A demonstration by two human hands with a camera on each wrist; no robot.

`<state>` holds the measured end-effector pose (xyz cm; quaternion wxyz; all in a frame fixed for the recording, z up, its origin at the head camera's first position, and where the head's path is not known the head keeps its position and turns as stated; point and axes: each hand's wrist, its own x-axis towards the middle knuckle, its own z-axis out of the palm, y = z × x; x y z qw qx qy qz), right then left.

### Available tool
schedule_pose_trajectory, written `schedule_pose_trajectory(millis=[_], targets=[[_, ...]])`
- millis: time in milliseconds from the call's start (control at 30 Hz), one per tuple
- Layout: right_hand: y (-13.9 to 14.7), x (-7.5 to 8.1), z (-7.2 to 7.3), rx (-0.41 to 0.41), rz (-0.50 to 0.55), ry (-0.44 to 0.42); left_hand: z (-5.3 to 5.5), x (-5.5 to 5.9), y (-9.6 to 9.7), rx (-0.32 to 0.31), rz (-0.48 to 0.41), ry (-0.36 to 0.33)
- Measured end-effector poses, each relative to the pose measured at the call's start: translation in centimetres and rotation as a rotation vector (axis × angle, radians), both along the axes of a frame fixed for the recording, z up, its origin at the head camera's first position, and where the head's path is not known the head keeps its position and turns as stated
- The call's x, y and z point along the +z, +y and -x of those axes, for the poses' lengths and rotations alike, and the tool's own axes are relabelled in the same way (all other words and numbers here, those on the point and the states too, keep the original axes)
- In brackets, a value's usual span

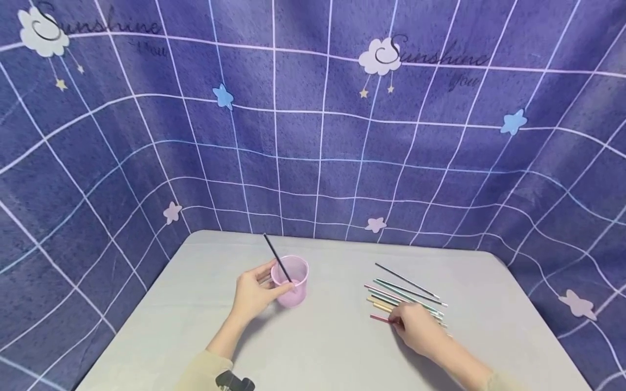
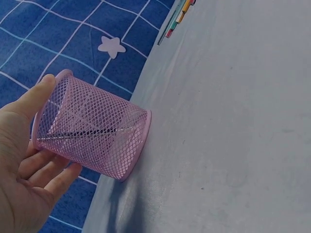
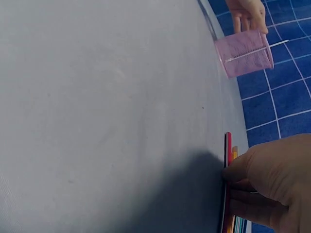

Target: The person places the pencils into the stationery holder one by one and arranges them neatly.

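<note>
A pink mesh pencil cup [image 1: 289, 296] stands on the table at the left, with one dark pencil [image 1: 276, 255] leaning in it. My left hand [image 1: 254, 293] grips the cup near its rim, thumb on one side and fingers on the other, as the left wrist view [image 2: 34, 160] of the hand also shows. To the right, my right hand [image 1: 415, 328] pinches a red pencil [image 1: 379, 318] at the near edge of a loose row of pencils [image 1: 401, 293]. In the right wrist view this red pencil [image 3: 228, 150] lies along the fingertips; its far end is hidden by the hand.
The pencils lie side by side on the light grey table [image 1: 332, 347], with a dark one [image 1: 406, 279] apart at the back. A purple-blue gridded cloth [image 1: 303, 136] with stars and clouds hangs behind and at both sides. A black strap [image 1: 235, 382] sits at the left wrist.
</note>
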<state>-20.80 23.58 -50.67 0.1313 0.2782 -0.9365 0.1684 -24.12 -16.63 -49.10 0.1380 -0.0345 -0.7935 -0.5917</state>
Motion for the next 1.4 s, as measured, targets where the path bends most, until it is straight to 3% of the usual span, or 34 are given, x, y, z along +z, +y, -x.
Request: schedule_pose_trajectory(millis=[100,200,333,467,567,700,867,1033,1200,1400], targets=[[-0.4,-0.7,-0.7,-0.033,-0.014,-0.020,-0.5,-0.3,-0.2,-0.005,-0.009,-0.033],[-0.7,-1.1,-0.9,-0.090,-0.026,0.005,-0.3,-0.4,-0.3,-0.018,0.030,-0.018],[-1.4,-1.0,-0.3,-0.106,-0.036,0.045,-0.3,-0.5,-0.9,0.027,0.055,0.006],[-1.2,-0.6,-0.3,-0.049,-0.043,0.012,-0.7,-0.7,-1.0,0.026,0.030,-0.022],[-1.3,0.0,0.4,0.008,-0.013,0.040,-0.7,-0.8,-1.3,0.016,0.032,-0.025],[-2.2,2.4,2.2,0.036,0.076,0.096,-0.3,-0.6,-1.7,0.029,0.033,-0.009],[-3.6,7.1,4.2,0.005,0.189,0.089,0.0,-0.1,-1.6,0.005,0.039,-0.013],[-5.5,11.1,5.4,0.017,0.286,0.155,0.1,0.2,-1.5,0.004,0.055,-0.012],[-7.9,13.6,6.2,0.040,0.415,0.130,0.4,0.1,-1.3,0.004,0.041,-0.017],[-10.2,15.1,7.1,0.035,0.585,0.100,0.6,0.1,-0.7,-0.017,0.021,-0.016]])
